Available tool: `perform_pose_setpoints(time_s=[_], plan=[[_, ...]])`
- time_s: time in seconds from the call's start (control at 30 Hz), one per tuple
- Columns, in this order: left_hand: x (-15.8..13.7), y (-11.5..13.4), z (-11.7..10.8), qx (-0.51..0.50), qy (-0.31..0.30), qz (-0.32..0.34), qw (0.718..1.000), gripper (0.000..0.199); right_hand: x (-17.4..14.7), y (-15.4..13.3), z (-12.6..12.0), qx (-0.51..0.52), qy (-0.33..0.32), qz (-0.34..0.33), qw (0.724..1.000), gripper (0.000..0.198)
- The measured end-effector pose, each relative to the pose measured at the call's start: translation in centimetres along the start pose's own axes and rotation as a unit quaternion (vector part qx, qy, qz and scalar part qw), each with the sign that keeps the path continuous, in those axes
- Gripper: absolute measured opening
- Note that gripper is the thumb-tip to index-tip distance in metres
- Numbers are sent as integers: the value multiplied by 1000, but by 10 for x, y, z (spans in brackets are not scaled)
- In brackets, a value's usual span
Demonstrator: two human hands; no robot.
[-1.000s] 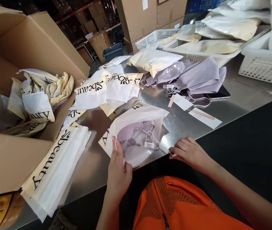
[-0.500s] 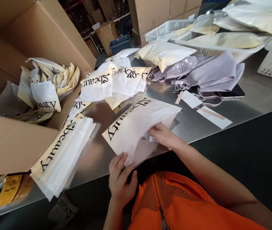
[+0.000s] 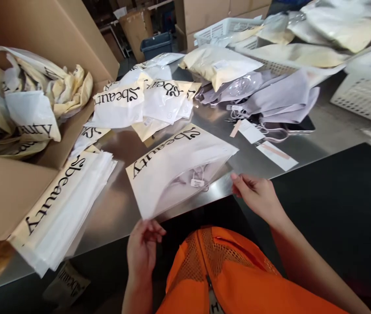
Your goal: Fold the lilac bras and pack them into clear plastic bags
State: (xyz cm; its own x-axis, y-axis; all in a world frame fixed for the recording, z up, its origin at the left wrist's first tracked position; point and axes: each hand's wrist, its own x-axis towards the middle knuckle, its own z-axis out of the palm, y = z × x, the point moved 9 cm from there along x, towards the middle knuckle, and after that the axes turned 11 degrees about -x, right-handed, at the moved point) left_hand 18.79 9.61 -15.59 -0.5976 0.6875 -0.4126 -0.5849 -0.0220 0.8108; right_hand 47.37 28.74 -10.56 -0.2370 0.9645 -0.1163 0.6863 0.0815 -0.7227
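Observation:
A white plastic packaging bag (image 3: 159, 170) with "beauty" lettering lies near the metal table's front edge, its mouth gaping toward me. Inside it a lilac garment (image 3: 180, 181) with a small white label (image 3: 197, 182) shows through the opening. My left hand (image 3: 142, 244) pinches the bag's near corner between thumb and fingers. To the right of the bag, my right hand (image 3: 259, 196) hovers apart from it just off the table edge, fingers curled in and nothing visible in them. Left of the bag rests a stack of flat bags (image 3: 64, 209) with the same print.
An open cardboard box (image 3: 84, 48) holds crumpled printed bags at left. Printed packets (image 3: 118, 107) lie behind. Lilac garments (image 3: 280, 98) with paper tags (image 3: 277, 155) sit at right, partly over a dark flat device. White perforated baskets (image 3: 365, 96) stand farther right.
My right hand has come out of the bag's mouth and moved right. My left hand has gone from fingers spread at the bag's near edge to pinching its corner. The view has shifted slightly.

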Motion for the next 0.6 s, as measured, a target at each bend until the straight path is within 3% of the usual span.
perform_pose_setpoints(time_s=[0.07, 0.13, 0.23, 0.33, 0.4, 0.5, 0.6], plan=[[11, 16, -13, -49, 47, 28, 997, 30, 15, 13, -16, 9, 38, 36, 999, 56], [17, 22, -17, -88, 60, 23, 994, 28, 31, 24, -11, 67, -2, 71, 995, 55], [12, 14, -4, -144, 30, 0, 989, 34, 47, 29, 10, 175, -78, 103, 976, 45], [-9, -19, 27, -143, -24, -41, 989, 40, 48, 23, 25, 236, -127, 112, 957, 32], [-27, -57, 56, -89, -77, -116, 986, 41, 38, 14, 36, 241, -183, 103, 948, 32], [-51, -111, 105, -11, -178, -240, 954, 51, 8, -5, 57, 241, -279, 76, 927, 37], [-51, -120, 146, 8, -250, -227, 941, 64, -21, -22, 71, 259, -323, 55, 908, 44]])
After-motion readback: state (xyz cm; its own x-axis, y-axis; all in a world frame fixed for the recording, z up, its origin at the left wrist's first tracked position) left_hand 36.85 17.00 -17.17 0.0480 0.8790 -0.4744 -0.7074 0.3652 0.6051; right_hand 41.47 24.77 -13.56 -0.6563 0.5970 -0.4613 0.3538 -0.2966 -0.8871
